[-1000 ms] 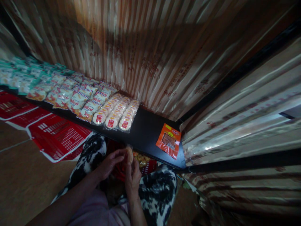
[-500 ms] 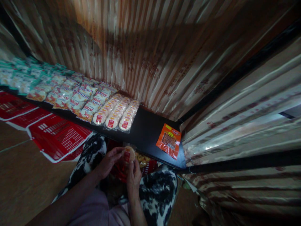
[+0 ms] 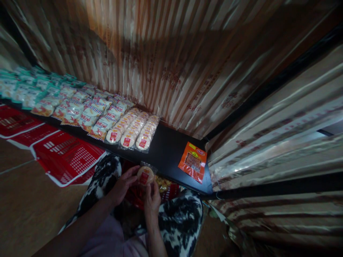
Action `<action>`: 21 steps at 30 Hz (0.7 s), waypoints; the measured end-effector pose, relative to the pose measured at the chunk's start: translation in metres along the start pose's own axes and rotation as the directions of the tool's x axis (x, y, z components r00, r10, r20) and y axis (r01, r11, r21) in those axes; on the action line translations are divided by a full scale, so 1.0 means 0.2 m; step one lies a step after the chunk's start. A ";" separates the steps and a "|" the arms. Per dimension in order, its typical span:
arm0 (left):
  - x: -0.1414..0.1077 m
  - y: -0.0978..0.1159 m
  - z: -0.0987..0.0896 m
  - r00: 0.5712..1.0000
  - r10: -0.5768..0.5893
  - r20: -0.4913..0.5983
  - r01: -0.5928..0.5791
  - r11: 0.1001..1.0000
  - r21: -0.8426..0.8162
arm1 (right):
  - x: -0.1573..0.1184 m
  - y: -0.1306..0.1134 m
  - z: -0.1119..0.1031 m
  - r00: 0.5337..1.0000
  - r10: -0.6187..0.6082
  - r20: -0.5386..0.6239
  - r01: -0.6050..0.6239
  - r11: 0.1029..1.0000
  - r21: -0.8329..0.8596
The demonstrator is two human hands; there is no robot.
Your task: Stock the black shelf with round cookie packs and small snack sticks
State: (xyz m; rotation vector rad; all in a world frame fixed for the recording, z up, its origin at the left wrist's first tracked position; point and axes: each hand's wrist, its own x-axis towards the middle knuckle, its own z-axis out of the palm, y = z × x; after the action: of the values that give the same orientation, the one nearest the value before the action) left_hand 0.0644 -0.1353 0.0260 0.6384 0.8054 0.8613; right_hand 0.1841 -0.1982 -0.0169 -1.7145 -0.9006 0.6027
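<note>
A round, pale cracker packet (image 3: 145,176) with a red label is held between my two hands, just off the front edge of the black shelf (image 3: 167,150). My left hand (image 3: 124,185) pinches its left side, and my right hand (image 3: 152,200) grips its lower right edge. On the shelf, beyond the hands, lie three rows of similar cracker packets (image 3: 128,138), overlapping one another. An orange snack bag (image 3: 193,161) lies flat near the shelf's right end.
White, blue and orange snack bags (image 3: 91,116) and green ones (image 3: 29,94) fill the shelf's left part. Red baskets (image 3: 66,157) lie below it. A red basket (image 3: 171,192) with golden packets sits between the knees. Dark poles and striped sheeting (image 3: 166,53) enclose the shelf.
The held cracker packet has turned slightly and its face shows more fully. Both hands have barely moved.
</note>
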 end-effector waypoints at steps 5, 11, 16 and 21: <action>0.00 0.01 -0.01 0.999 0.039 -0.005 -0.039 0.998 0.040 | 0.02 -0.02 0.01 0.999 -0.033 0.037 0.034 0.999 -0.023; 0.01 0.07 0.01 0.989 0.144 -0.042 -0.136 0.979 0.153 | 0.08 -0.08 0.01 0.987 -0.125 0.098 0.139 0.979 -0.152; 0.05 0.12 0.03 0.972 0.220 -0.082 -0.192 0.945 0.264 | 0.14 -0.14 0.01 0.974 -0.206 0.090 0.223 0.939 -0.263; 0.10 0.15 0.04 0.960 0.272 -0.060 -0.241 0.921 0.306 | 0.22 -0.19 0.03 0.975 -0.206 0.089 0.223 0.936 -0.273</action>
State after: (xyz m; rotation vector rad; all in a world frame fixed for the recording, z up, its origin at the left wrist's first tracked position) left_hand 0.0658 -0.1048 0.0467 0.9886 0.9675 1.0277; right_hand 0.1949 -0.1534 0.0179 -1.8236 -1.2462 0.3940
